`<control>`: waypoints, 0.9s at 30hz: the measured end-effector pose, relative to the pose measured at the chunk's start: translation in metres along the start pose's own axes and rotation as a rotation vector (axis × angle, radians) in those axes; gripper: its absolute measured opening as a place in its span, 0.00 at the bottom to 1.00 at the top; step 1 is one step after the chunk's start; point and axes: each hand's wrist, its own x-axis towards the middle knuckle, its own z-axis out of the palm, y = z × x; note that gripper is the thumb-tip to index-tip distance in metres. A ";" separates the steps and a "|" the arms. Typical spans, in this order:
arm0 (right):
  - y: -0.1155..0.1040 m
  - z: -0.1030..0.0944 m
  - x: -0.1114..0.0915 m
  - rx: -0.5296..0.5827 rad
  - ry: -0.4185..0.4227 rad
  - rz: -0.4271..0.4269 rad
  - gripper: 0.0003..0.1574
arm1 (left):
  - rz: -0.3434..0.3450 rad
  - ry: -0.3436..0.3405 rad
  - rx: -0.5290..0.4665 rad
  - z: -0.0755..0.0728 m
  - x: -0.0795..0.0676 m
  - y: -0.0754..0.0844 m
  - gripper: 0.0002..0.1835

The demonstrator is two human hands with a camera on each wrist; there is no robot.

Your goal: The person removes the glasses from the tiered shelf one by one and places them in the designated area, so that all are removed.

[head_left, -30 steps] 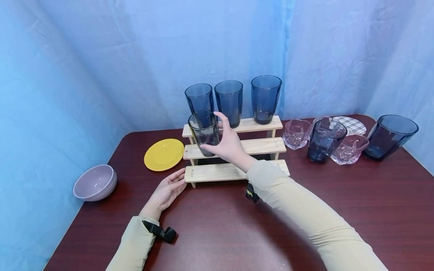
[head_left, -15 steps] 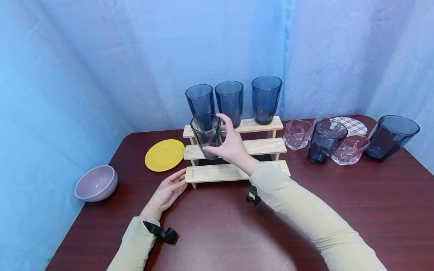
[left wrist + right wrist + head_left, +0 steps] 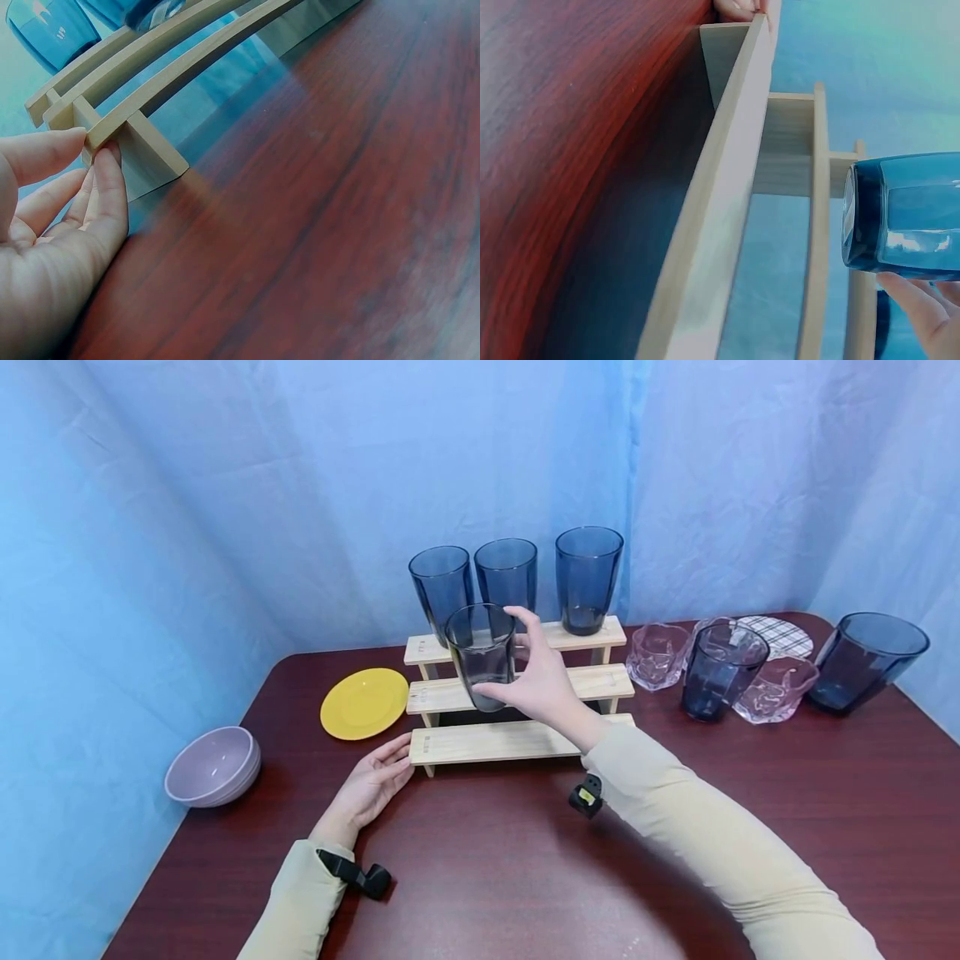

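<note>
My right hand [image 3: 543, 685] holds a blue-grey glass tumbler [image 3: 483, 652] upright between thumb and fingers, in front of the wooden three-tier shelf [image 3: 480, 742]. In the right wrist view the tumbler [image 3: 915, 214] shows its thick base, at the level of the upper boards. My left hand [image 3: 371, 789] pinches the left end of the lowest board. The left wrist view shows the thumb [image 3: 52, 154] at the board's end and the fingers underneath. Along the top tier stand three matching tumblers: left [image 3: 438, 581], middle [image 3: 506, 572] and right [image 3: 588, 581].
A yellow plate [image 3: 363, 703] and a lilac bowl [image 3: 213, 767] lie left of the shelf. To the right are clear faceted glasses [image 3: 656, 658], two more blue tumblers, one upright [image 3: 720, 672] and one leaning [image 3: 862, 664], and a checked round plate [image 3: 776, 637]. Blue curtains surround the table.
My right hand has carried the tumbler to the right, from before the left top-tier tumbler toward the middle one. The left hand has stayed at the board's end.
</note>
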 end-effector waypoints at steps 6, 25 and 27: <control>-0.002 -0.022 -0.011 0.034 0.014 -0.036 0.63 | -0.003 0.010 0.005 0.000 0.000 -0.001 0.32; 0.020 -0.092 -0.059 -0.054 0.080 -0.090 0.66 | -0.006 0.008 0.005 -0.001 0.002 -0.001 0.31; 0.023 -0.097 -0.062 -0.078 0.086 -0.076 0.66 | -0.008 0.007 0.004 -0.001 0.002 0.000 0.32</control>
